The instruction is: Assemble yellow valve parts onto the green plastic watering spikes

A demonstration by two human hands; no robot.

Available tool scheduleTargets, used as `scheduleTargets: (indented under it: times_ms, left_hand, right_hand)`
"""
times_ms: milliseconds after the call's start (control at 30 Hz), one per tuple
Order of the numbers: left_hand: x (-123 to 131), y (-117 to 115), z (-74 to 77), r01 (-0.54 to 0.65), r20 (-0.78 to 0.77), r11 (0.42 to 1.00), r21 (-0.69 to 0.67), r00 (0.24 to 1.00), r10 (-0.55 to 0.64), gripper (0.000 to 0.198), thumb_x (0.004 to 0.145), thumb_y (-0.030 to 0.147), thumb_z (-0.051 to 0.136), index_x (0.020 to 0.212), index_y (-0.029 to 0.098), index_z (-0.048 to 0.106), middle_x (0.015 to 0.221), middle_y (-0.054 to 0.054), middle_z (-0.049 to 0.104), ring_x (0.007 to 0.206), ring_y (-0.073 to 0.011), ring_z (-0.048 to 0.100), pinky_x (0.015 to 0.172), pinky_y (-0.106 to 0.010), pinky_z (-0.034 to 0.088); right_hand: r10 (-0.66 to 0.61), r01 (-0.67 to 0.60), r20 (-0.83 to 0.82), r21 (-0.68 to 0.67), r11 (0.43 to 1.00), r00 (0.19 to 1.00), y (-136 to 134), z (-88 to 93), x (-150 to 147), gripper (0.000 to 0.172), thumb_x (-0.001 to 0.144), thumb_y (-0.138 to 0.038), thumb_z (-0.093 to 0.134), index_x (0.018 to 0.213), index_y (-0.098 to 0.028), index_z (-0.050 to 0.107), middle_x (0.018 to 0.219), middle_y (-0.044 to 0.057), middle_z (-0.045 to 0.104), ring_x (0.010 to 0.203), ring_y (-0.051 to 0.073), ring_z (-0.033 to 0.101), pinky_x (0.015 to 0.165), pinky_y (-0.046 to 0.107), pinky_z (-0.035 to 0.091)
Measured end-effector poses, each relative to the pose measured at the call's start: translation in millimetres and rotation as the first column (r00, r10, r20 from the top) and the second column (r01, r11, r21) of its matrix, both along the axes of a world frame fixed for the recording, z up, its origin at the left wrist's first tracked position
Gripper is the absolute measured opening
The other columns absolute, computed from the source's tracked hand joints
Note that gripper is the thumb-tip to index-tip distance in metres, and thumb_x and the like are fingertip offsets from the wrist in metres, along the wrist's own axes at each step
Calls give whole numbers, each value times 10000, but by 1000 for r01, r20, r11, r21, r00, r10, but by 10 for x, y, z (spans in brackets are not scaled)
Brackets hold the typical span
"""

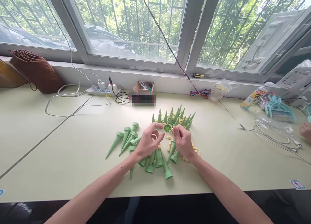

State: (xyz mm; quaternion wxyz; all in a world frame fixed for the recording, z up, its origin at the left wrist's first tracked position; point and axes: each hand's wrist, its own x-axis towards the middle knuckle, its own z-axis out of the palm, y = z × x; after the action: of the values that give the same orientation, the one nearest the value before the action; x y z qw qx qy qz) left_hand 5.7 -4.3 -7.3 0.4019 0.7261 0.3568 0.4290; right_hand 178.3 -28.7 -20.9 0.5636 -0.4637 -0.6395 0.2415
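Observation:
Both my hands meet over a heap of green plastic cone spikes (155, 159) on a pale table (60, 152). My left hand (148, 142) and my right hand (182, 140) pinch one green spike (167, 128) between them, its round open end facing me. More spikes (125, 138) lie in a row to the left, and others (178, 116) point away behind my hands. Small yellow pieces (194, 149) are scattered among them.
A brown bag (36, 70) lies at the back left. A power strip (97, 89) with white cables, a small cardboard box (143, 86) and red-blue wires (200, 94) sit by the window sill. Bottles, plastic bags and another person's hand (306, 130) are at the right.

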Motion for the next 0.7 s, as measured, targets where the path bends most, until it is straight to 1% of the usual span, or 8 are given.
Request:
scheduleTargets:
  times_ms: [67, 133, 200, 267, 367, 467, 567, 700]
  left_hand:
    - [3, -5, 28, 17, 56, 995, -99, 998, -11, 216, 916, 365, 607, 988, 169, 554, 900, -28, 608, 558, -71, 547, 446, -171, 472]
    - [5, -1, 43, 40, 104, 982, -183, 994, -21, 263, 933, 412, 578, 881, 155, 557, 742, 2, 591, 499, -67, 516, 425, -165, 428]
    - [3, 9, 44, 72, 146, 965, -253, 989, -36, 379, 954, 467, 526, 768, 139, 565, 630, 9, 569, 455, -68, 496, 415, -171, 398]
    - [-3, 21, 36, 130, 179, 935, -330, 981, -73, 513, 966, 531, 460, 683, 123, 584, 578, -16, 584, 423, -77, 484, 389, -181, 366]
    - [-12, 32, 27, 228, 215, 865, -446, 966, -144, 668, 967, 617, 357, 626, 106, 619, 549, -62, 624, 388, -88, 477, 355, -188, 323]
    - [-16, 29, 35, 279, 215, 814, -509, 957, -193, 749, 964, 653, 290, 630, 92, 657, 573, -95, 664, 379, -89, 479, 348, -188, 310]
    - [-12, 22, 52, 275, 196, 804, -527, 960, -199, 746, 958, 656, 308, 698, 75, 698, 655, -121, 707, 389, -87, 485, 349, -189, 315]
    - [-8, 27, 47, 274, 196, 813, -514, 960, -200, 684, 951, 636, 371, 771, 69, 706, 757, -134, 733, 414, -85, 494, 364, -191, 335]
  right_hand:
    - [-4, 4, 2, 5, 1000, 1000, 0, 8, -3, 365, 1022, -399, 413, 720, -203, 470, 567, -50, 403, 470, 99, 334, 453, 237, 301]
    - [-5, 5, 5, 12, 1000, 1000, -1, 11, -8, 362, 1020, -397, 419, 719, -202, 474, 570, -48, 409, 473, 99, 342, 453, 237, 302]
    - [-5, 4, 8, 16, 1000, 1000, -2, 8, -10, 359, 1019, -395, 422, 722, -202, 479, 570, -47, 412, 471, 99, 345, 451, 237, 302]
    - [-1, 1, 7, 19, 1000, 1000, -1, -1, -9, 352, 1019, -391, 422, 731, -201, 487, 569, -48, 412, 465, 98, 344, 448, 236, 300]
    - [12, -13, 16, 30, 999, 1000, 1, -19, -6, 341, 1018, -386, 427, 739, -201, 493, 571, -48, 412, 464, 97, 347, 449, 236, 299]
    - [50, -52, 37, 44, 998, 998, -3, -33, -8, 326, 1019, -369, 430, 746, -201, 494, 578, -46, 424, 475, 99, 364, 462, 236, 309]
    - [97, -101, 74, 58, 993, 992, -12, -37, -14, 310, 1017, -343, 438, 748, -199, 496, 595, -39, 450, 494, 101, 382, 479, 236, 320]
    - [106, -110, 86, 42, 993, 991, -16, -33, -15, 302, 1011, -325, 454, 742, -197, 498, 602, -40, 456, 507, 99, 381, 493, 233, 324]
